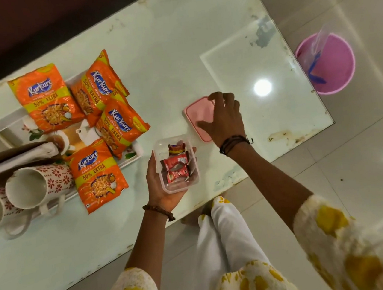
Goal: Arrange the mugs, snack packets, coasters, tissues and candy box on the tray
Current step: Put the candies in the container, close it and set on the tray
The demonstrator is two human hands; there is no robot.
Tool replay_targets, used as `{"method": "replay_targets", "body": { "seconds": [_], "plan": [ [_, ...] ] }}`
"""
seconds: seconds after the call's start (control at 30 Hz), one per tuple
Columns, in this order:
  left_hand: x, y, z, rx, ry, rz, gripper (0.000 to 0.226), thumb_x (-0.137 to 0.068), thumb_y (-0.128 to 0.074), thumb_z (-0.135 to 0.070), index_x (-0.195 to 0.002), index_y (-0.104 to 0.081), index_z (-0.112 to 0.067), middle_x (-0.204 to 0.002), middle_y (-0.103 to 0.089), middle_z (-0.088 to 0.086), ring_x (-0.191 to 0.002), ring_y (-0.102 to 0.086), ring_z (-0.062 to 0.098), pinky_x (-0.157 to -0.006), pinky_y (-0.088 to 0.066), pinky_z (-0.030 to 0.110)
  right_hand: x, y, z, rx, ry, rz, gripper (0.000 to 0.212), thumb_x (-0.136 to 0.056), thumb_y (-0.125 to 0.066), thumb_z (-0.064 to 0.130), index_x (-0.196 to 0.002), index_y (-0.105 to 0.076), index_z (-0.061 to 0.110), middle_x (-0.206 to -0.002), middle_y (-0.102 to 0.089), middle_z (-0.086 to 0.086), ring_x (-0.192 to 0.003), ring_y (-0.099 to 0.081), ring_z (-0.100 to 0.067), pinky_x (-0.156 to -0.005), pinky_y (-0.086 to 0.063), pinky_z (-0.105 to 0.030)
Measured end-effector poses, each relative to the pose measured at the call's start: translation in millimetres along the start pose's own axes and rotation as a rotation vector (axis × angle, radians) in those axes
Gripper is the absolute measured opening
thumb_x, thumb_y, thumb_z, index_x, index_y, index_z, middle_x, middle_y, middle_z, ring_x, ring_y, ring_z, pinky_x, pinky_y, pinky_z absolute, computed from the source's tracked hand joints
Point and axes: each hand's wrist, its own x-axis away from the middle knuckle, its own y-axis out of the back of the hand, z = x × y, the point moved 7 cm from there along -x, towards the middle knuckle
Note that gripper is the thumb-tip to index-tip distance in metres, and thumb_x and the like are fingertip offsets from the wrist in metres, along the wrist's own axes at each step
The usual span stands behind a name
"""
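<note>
My left hand [160,187] cradles a clear plastic candy box [178,164] with red-wrapped candies inside, its top uncovered. The box's pink lid [197,112] lies flat on the glass table, and my right hand [224,116] rests on it with fingers spread over its right half. At the left, a white flowered tray [136,151] carries several orange Kurkure snack packets [46,97], two white mugs with red flower print [38,185] lying on their sides, and folded brown and white cloth-like pieces [16,158].
The glass table [174,50] runs diagonally, with its near edge beside my legs. A pink bucket [330,62] holding a plastic bag stands on the tiled floor past the table's right end. A dark wall borders the far side.
</note>
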Motion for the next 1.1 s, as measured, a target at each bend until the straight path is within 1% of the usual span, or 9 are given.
{"method": "replay_targets", "body": {
  "seconds": [0.07,0.17,0.4,0.57,0.63,0.73,0.87,0.97,1.1],
  "plan": [
    [7,3,2,0.008,-0.003,0.005,0.069,-0.067,-0.065,-0.053,-0.122,-0.058,-0.013,-0.118,-0.066,0.011,-0.102,-0.066,0.024,-0.089,-0.053,0.038,-9,-18,-5,0.163,-0.045,0.075,0.073,-0.07,-0.074,0.036,-0.129,-0.036,0.017,-0.136,-0.036,-0.014,-0.122,-0.037,-0.035,-0.096,-0.042,-0.045],
    [14,12,6,0.019,-0.023,-0.01,0.073,-0.063,-0.072,-0.052,-0.124,-0.057,-0.015,-0.119,-0.066,0.011,-0.104,-0.065,0.025,-0.091,-0.051,0.038,-12,-33,-3,0.216,-0.013,0.113,0.069,-0.071,-0.073,0.027,-0.128,-0.037,0.019,-0.132,-0.036,-0.014,-0.116,-0.04,-0.038,-0.089,-0.046,-0.045],
    [20,17,10,0.084,-0.071,-0.071,0.091,-0.054,-0.08,-0.05,-0.132,-0.048,-0.016,-0.113,-0.067,0.009,-0.1,-0.067,0.024,-0.09,-0.052,0.041,7,-23,-16,0.048,-0.148,0.104,0.089,-0.057,-0.081,0.033,-0.129,-0.03,0.021,-0.127,-0.041,-0.016,-0.114,-0.038,-0.039,-0.09,-0.04,-0.047],
    [23,10,10,0.129,-0.068,-0.113,0.108,-0.044,-0.085,-0.048,-0.137,-0.041,-0.013,-0.116,-0.06,0.011,-0.094,-0.068,0.024,-0.08,-0.057,0.039,34,-25,-33,-0.111,-0.227,0.185,0.061,-0.072,-0.061,-0.002,-0.123,-0.029,0.011,-0.08,-0.056,-0.012,-0.083,-0.06,-0.036,-0.065,-0.042,-0.033],
    [23,8,10,0.14,-0.069,-0.12,0.108,-0.043,-0.085,-0.048,-0.136,-0.042,-0.013,-0.115,-0.061,0.01,-0.093,-0.069,0.024,-0.08,-0.058,0.039,39,-20,-31,-0.175,-0.254,0.185,0.05,-0.077,-0.062,0.002,-0.12,-0.037,0.008,-0.078,-0.055,-0.008,-0.085,-0.061,-0.035,-0.07,-0.045,-0.034],
    [24,3,10,0.149,-0.083,-0.103,0.099,-0.046,-0.084,-0.048,-0.132,-0.047,-0.014,-0.11,-0.066,0.009,-0.095,-0.068,0.023,-0.084,-0.055,0.038,47,2,-4,-0.186,-0.109,0.102,0.034,-0.083,-0.056,0.009,-0.115,-0.046,0.003,-0.076,-0.055,-0.008,-0.081,-0.06,-0.034,-0.066,-0.042,-0.031],
    [25,-2,7,0.126,-0.135,-0.107,0.106,-0.047,-0.083,-0.049,-0.138,-0.039,-0.018,-0.121,-0.057,0.008,-0.11,-0.055,0.025,-0.088,-0.053,0.041,76,24,48,0.034,0.148,0.028,0.025,-0.086,-0.052,0.014,-0.108,-0.053,0.004,-0.098,-0.054,-0.015,-0.075,-0.058,-0.035,-0.062,-0.038,-0.031],
    [27,-9,7,0.041,-0.184,-0.103,0.107,-0.045,-0.083,-0.054,-0.137,-0.042,-0.018,-0.13,-0.054,0.011,-0.122,-0.049,0.03,-0.099,-0.042,0.048,98,14,77,0.176,0.192,0.119,0.038,-0.089,-0.05,0.016,-0.127,-0.048,0.015,-0.117,-0.048,-0.011,-0.079,-0.061,-0.034,-0.067,-0.048,-0.037],
    [28,-26,5,0.044,-0.216,0.022,0.065,-0.046,-0.085,-0.051,-0.101,-0.073,-0.018,-0.1,-0.075,0.006,-0.094,-0.07,0.021,-0.074,-0.06,0.035,111,4,94,0.193,0.167,0.186,0.042,-0.09,-0.05,0.029,-0.129,-0.044,0.015,-0.125,-0.044,-0.011,-0.086,-0.062,-0.034,-0.074,-0.051,-0.036]
  ]
}}
